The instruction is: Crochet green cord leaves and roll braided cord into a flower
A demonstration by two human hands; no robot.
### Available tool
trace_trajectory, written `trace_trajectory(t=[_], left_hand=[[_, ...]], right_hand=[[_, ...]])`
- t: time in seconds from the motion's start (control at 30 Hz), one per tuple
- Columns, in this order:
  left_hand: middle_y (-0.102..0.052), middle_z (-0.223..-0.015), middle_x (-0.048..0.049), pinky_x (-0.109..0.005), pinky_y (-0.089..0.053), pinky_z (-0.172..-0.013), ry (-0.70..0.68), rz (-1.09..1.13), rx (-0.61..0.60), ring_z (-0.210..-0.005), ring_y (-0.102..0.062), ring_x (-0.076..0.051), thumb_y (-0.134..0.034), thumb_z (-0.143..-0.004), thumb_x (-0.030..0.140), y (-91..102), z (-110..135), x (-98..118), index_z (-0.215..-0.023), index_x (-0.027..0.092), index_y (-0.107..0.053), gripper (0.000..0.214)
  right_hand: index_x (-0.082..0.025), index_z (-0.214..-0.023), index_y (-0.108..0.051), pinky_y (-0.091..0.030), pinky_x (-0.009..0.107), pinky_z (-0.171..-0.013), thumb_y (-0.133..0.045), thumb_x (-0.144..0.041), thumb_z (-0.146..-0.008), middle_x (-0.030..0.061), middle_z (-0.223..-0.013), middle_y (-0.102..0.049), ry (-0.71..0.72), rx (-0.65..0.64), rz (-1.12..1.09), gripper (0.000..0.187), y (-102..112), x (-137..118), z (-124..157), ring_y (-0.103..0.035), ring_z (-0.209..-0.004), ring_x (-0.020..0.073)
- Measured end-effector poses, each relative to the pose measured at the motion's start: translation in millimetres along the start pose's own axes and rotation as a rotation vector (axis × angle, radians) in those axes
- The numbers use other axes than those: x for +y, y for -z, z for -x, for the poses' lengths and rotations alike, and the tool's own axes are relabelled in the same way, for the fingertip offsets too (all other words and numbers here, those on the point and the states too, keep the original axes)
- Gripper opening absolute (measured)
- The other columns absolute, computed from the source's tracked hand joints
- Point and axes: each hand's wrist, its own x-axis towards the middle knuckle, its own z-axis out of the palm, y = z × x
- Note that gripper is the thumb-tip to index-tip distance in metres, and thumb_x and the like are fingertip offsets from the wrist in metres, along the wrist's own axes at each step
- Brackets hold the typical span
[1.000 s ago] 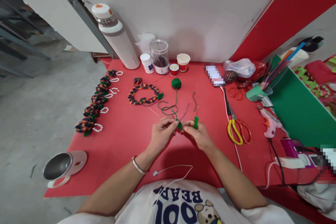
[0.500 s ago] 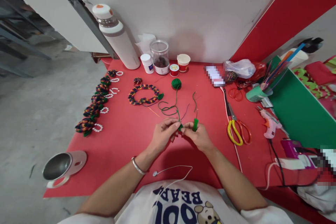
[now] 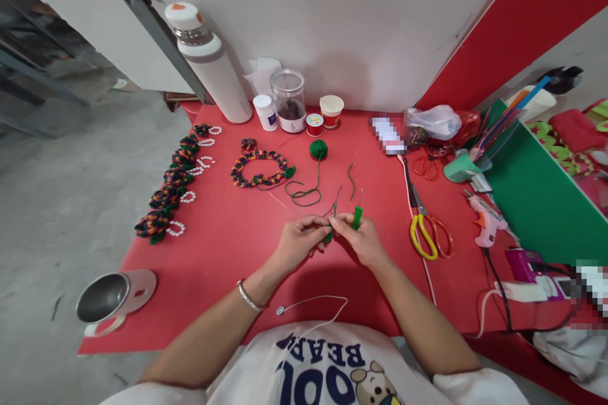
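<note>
Yarn work at a red counter (image 3: pixel 228 278), seen from above. The two hands meet near its middle, the left hand (image 3: pixel 301 242) and the right hand (image 3: pixel 365 243) nearly touching at the fingertips. Scissors (image 3: pixel 420 218) lie to the right, apart from both; a multicoloured yarn ring (image 3: pixel 237 176) lies beyond the left hand. Farther back, a green yarn ball (image 3: pixel 318 150) trails a looped strand toward the hands. The right hand grasps a green-handled tool (image 3: pixel 358 218), its thin shaft pointing away from the wearer; the form of its tip is too small to tell. Smallest, a green yarn piece (image 3: pixel 329 234) sits between the hands, pinched in the left fingers, with the right thumb and forefinger closed at its edge.

The step in hand appears to be fingertip handling of the piece, the tool merely carried. The next move, as judged here, calls for a firm left pinch and slack in the yarn; to use the tool, its shaft must be turned inward.
</note>
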Motion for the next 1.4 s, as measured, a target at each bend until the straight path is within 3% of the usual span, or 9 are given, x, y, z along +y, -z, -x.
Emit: trace_trajectory(t=[0.3,0.6,0.77,0.93,1.1,1.23,1.4], left_hand=[[-0.069,-0.061,-0.0041,-0.017,-0.038,-0.037,-0.006,0.000,-0.011,-0.046,-0.058,-0.010,-0.080,-0.072,0.041,0.2,-1,-3,-0.085,0.012,-0.071,0.033],[-0.070,-0.067,-0.0045,-0.020,-0.045,-0.037,-0.009,0.190,-0.035,-0.053,-0.066,-0.016,-0.085,-0.066,0.029,1.5,-3,-2,-0.098,0.011,-0.068,0.040],[-0.068,-0.061,-0.0018,-0.020,-0.045,-0.037,-0.070,0.216,0.085,-0.050,-0.064,-0.015,-0.083,-0.067,0.030,3.7,-5,0,-0.101,0.012,-0.068,0.041],[-0.065,-0.064,0.0004,-0.020,-0.046,-0.038,-0.121,0.165,0.143,-0.050,-0.062,-0.012,-0.080,-0.070,0.031,2.9,-5,2,-0.102,0.012,-0.069,0.039],[-0.063,-0.083,0.0006,-0.019,-0.046,-0.039,-0.152,0.164,0.092,-0.053,-0.063,-0.010,-0.078,-0.074,0.029,2.4,-3,-1,-0.118,0.018,-0.068,0.046],[-0.066,-0.091,-0.0025,-0.019,-0.045,-0.039,-0.113,0.216,0.053,-0.058,-0.066,-0.012,-0.078,-0.075,0.029,4.3,-3,-3,-0.125,0.019,-0.062,0.054],[-0.067,-0.065,-0.0026,-0.016,-0.040,-0.038,0.000,0.222,0.002,-0.052,-0.063,-0.012,-0.079,-0.076,0.033,4.9,-5,-5,-0.100,0.012,-0.065,0.035]], right_hand=[[-0.020,-0.078,-0.073,-0.046,0.027,-0.064,-0.076,-0.047,-0.080,0.0002,-0.067,-0.067,0.032,0.150,0.017,0.028,3,1,-2,-0.058,-0.065,0.0147],[-0.020,-0.091,-0.077,-0.052,0.035,-0.082,-0.073,-0.042,-0.080,0.0058,-0.089,-0.076,0.043,0.137,0.102,0.025,4,3,-4,-0.069,-0.084,0.0214],[-0.020,-0.103,-0.074,-0.053,0.035,-0.082,-0.075,-0.045,-0.079,0.0066,-0.094,-0.077,-0.004,0.076,0.038,0.035,0,-1,-1,-0.070,-0.085,0.0211],[-0.018,-0.085,-0.076,-0.052,0.033,-0.080,-0.075,-0.042,-0.079,0.0059,-0.084,-0.077,-0.042,-0.063,0.037,0.025,-5,-9,3,-0.069,-0.080,0.0197],[-0.018,-0.069,-0.071,-0.050,0.032,-0.073,-0.074,-0.040,-0.078,0.0032,-0.068,-0.070,-0.055,-0.066,0.027,0.025,-6,-7,3,-0.064,-0.068,0.0171],[-0.018,-0.066,-0.070,-0.050,0.031,-0.072,-0.077,-0.041,-0.075,0.0031,-0.066,-0.069,-0.091,-0.068,-0.093,0.026,-5,-3,1,-0.062,-0.066,0.0162],[-0.018,-0.070,-0.071,-0.050,0.031,-0.072,-0.079,-0.041,-0.076,0.0028,-0.068,-0.069,-0.092,-0.083,-0.171,0.025,-5,3,1,-0.063,-0.067,0.0157]])
